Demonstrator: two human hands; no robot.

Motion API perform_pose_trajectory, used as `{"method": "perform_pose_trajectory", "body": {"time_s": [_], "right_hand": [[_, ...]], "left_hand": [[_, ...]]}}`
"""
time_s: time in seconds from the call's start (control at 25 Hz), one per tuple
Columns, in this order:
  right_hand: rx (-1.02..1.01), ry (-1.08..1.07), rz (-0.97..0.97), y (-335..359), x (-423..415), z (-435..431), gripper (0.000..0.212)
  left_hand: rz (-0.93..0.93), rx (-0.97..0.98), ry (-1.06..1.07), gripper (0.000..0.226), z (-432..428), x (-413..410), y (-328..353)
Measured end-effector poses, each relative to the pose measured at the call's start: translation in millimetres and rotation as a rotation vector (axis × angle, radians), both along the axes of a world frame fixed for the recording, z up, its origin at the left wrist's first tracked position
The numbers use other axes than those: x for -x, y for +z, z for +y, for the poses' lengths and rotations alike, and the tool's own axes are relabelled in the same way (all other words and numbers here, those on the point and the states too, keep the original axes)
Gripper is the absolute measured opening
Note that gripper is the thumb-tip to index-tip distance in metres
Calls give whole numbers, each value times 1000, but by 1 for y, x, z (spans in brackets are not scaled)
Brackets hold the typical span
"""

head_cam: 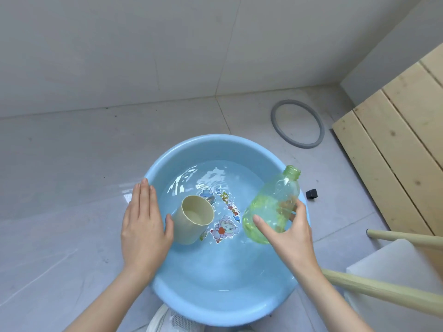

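Note:
A light blue plastic basin [215, 139] sits on the floor, holding shallow water and showing cartoon pictures on its bottom. A beige cup [191, 221] lies tilted in the water at the left, its mouth facing up and right. My left hand [141, 226] lies flat over the basin's left rim with straight fingers, and its thumb touches the cup's side. My right hand [292, 238] grips a clear green bottle [271, 204] over the basin's right side. The bottle has no cap and is tilted, with its neck pointing up and to the right.
The floor is grey tile, wet near the basin's left. A grey ring [273, 121] lies behind the basin, and a small black cap [311, 193] to its right. Pale wooden slats [395, 140], two wooden rods [383, 288] and a white block [395, 264] fill the right. A white shoe [172, 322] shows below.

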State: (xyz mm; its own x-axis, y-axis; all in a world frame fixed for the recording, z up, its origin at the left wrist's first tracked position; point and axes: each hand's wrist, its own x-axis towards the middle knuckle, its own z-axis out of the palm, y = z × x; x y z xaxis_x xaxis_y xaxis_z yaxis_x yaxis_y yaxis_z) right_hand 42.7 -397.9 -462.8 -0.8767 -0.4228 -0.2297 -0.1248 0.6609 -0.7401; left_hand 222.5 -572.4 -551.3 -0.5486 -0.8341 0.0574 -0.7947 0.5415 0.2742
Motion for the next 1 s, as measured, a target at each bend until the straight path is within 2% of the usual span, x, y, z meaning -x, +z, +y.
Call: {"method": "perform_pose_trajectory", "body": {"time_s": [0.24, 0.52, 0.68, 0.76, 0.92, 1.0], "right_hand": [[156, 28, 46, 53, 12, -2, 70], [185, 64, 63, 68, 5, -17, 69], [212, 103, 42, 83, -12, -24, 66], [219, 156, 41, 94, -23, -29, 66], [223, 264, 30, 111, -36, -48, 66], [209, 322, 36, 115, -40, -59, 66]], "left_hand": [[20, -34, 8, 69, 0, 0, 1], [114, -86, -17, 73, -4, -5, 1], [204, -232, -13, 80, -5, -7, 17], [317, -280, -59, 86, -4, -5, 36], [481, -560, -332, 91, -7, 4, 95], [510, -657, -410, 105, -8, 10, 117]]}}
